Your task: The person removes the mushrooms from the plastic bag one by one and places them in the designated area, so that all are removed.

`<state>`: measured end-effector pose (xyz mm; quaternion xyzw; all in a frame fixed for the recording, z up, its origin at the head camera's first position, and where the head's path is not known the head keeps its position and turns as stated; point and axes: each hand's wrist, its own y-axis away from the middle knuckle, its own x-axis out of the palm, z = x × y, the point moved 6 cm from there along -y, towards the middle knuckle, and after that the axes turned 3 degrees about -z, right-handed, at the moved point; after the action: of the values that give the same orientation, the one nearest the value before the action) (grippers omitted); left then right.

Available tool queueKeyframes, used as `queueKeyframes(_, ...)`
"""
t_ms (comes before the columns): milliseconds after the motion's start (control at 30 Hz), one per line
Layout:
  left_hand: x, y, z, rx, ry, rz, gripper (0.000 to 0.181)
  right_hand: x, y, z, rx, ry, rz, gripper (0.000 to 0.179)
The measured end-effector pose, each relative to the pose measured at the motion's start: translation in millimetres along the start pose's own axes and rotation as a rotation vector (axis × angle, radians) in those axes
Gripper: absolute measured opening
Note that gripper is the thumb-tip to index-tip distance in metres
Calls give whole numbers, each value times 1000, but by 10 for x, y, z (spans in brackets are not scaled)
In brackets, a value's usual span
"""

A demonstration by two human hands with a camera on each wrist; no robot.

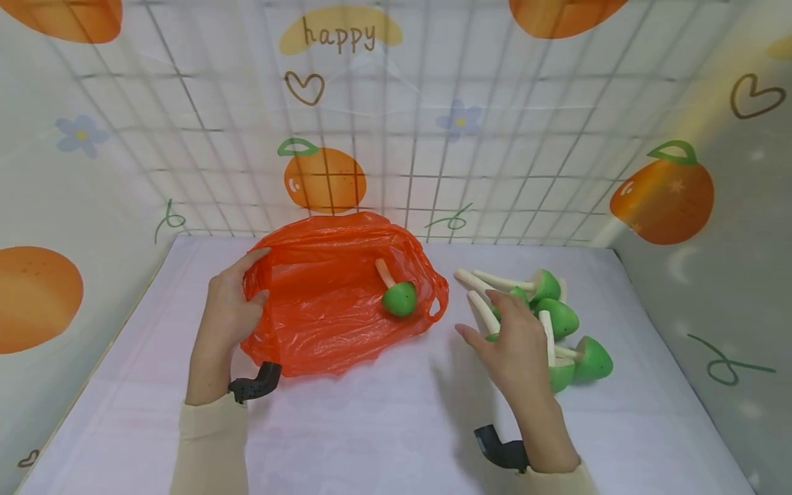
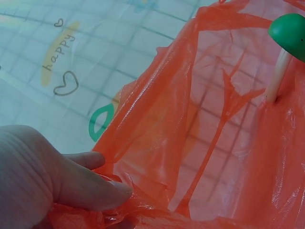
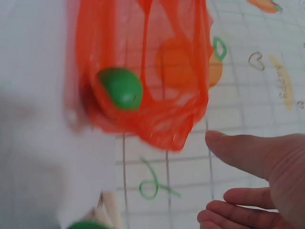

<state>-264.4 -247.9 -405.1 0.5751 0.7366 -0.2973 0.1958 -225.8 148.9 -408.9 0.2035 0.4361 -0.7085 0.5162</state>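
A red plastic bag point(image 1: 334, 295) lies spread on the table with its mouth facing the person. My left hand point(image 1: 232, 302) grips its left edge; in the left wrist view the thumb point(image 2: 95, 188) presses the crumpled film against the fingers. One toy mushroom point(image 1: 399, 299), green-capped with a pale stem, lies in the right part of the bag. My right hand point(image 1: 520, 344) hovers over a pile of similar mushrooms point(image 1: 559, 317), thumb and fingers spread apart. Nothing is between them in the right wrist view. The hand hides part of the pile.
A white tabletop point(image 1: 383, 433) carries the bag on the left and the pile on the right. A printed cloth over a wire grid point(image 1: 396, 137) rises behind, with side walls point(image 1: 742, 295) left and right. Black wrist cameras point(image 1: 256, 383) sit on both forearms.
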Motion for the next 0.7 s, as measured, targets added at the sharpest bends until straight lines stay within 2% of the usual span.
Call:
queueKeyframes(167, -3, -7, 24, 5, -1, -9, 68, 102, -61, 160, 22, -77, 14, 64)
queueKeyframes(433, -18, -7, 13, 5, 17, -5, 68, 297, -124, 278, -6, -137, 13, 66)
queueKeyframes(567, -26, -2, 4, -1, 20, -2, 69, 419, -162, 336, -25, -213, 16, 67)
queueKeyframes(700, -24, -1, 10, -5, 19, 1, 68, 592, -199, 371, 0, -288, 53, 70)
